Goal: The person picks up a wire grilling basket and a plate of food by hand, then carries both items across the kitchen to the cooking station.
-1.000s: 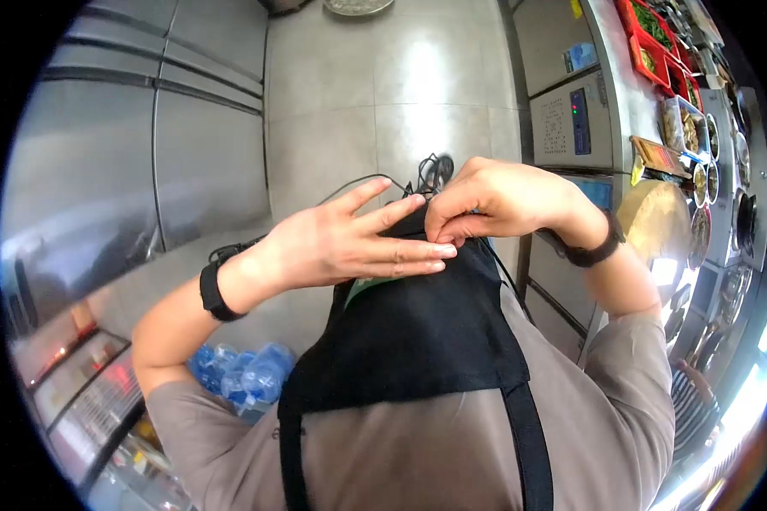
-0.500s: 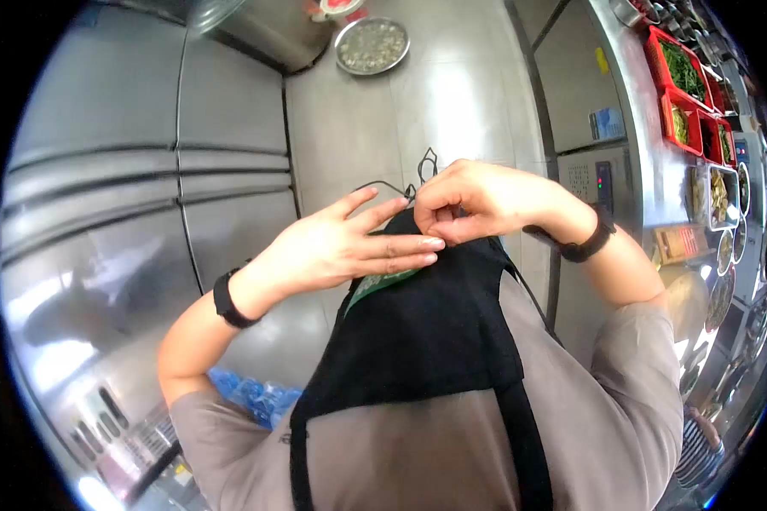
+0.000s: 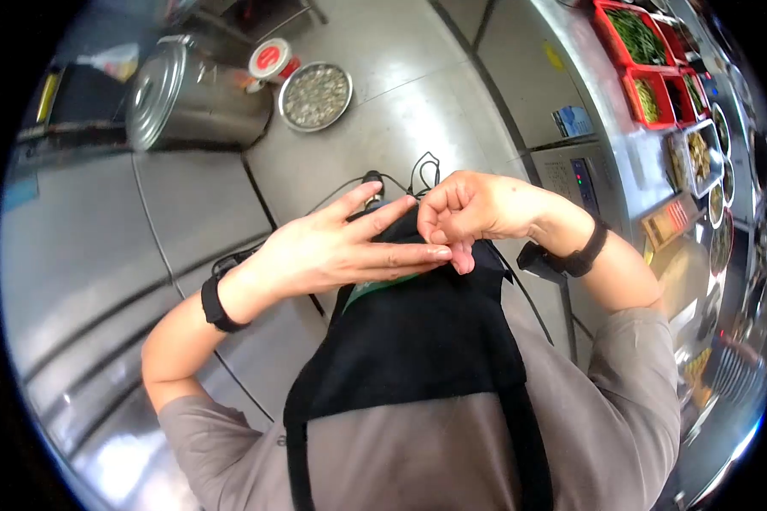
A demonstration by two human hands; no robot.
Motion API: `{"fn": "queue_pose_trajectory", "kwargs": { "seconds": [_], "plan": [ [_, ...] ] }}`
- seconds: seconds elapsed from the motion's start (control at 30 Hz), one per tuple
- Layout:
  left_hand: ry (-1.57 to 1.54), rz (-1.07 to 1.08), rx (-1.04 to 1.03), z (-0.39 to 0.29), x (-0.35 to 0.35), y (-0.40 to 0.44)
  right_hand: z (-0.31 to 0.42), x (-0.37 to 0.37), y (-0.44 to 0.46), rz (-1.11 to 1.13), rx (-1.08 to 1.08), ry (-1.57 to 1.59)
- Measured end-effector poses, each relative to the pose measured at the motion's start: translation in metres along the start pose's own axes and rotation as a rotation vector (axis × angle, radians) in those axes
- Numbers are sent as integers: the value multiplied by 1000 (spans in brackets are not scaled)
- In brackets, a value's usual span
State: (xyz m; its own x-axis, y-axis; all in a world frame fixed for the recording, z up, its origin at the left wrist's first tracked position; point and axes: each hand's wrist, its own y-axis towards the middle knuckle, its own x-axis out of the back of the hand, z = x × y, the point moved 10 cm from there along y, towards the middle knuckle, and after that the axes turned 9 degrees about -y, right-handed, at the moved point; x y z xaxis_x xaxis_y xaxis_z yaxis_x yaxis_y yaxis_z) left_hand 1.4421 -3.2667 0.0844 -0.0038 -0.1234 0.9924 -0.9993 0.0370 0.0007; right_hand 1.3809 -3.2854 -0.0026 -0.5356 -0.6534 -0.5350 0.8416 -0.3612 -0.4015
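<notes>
My left hand point(image 3: 341, 247) is held palm down in front of the black apron point(image 3: 405, 341), its fingers stretched and spread. Against its fingertips rests my right hand point(image 3: 477, 209), closed with the fingers curled in a pinch. A small pinkish shape point(image 3: 462, 257) shows just below the right fingers; whether it is a fingertip or something held I cannot tell. A dark band circles each wrist. Behind the hands, a black cable point(image 3: 426, 170) loops near the floor.
A round metal pan point(image 3: 317, 95) of pale pieces sits on the floor by a red-and-white tub point(image 3: 273, 61) and a large lidded steel pot point(image 3: 200, 98). Along the right runs a steel counter point(image 3: 584, 94) with red baskets point(image 3: 635, 38) of greens. Steel cabinet fronts point(image 3: 94, 247) stand left.
The view has turned, so the pot, tub and pan show more fully and the counter sits differently. Both hands stay together; the pinkish shape below the right fingers now shows.
</notes>
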Motion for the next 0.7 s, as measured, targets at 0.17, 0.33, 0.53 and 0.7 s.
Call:
{"fn": "queue_pose_trajectory", "kwargs": {
  "seconds": [0.17, 0.33, 0.53, 0.7],
  "plan": [
    [48, -5, -185, 52, 8, -12, 30, 20, 17, -140, 135, 173],
    [36, -22, -372, 97, 25, -25, 60, 29, 34, -275, 256, 241],
    [46, -30, -568, 124, 28, -33, 75, 31, 43, -422, 355, 359],
    [16, -12, -705, 128, 29, -35, 93, 23, 23, -618, 461, 129]
  ]
}}
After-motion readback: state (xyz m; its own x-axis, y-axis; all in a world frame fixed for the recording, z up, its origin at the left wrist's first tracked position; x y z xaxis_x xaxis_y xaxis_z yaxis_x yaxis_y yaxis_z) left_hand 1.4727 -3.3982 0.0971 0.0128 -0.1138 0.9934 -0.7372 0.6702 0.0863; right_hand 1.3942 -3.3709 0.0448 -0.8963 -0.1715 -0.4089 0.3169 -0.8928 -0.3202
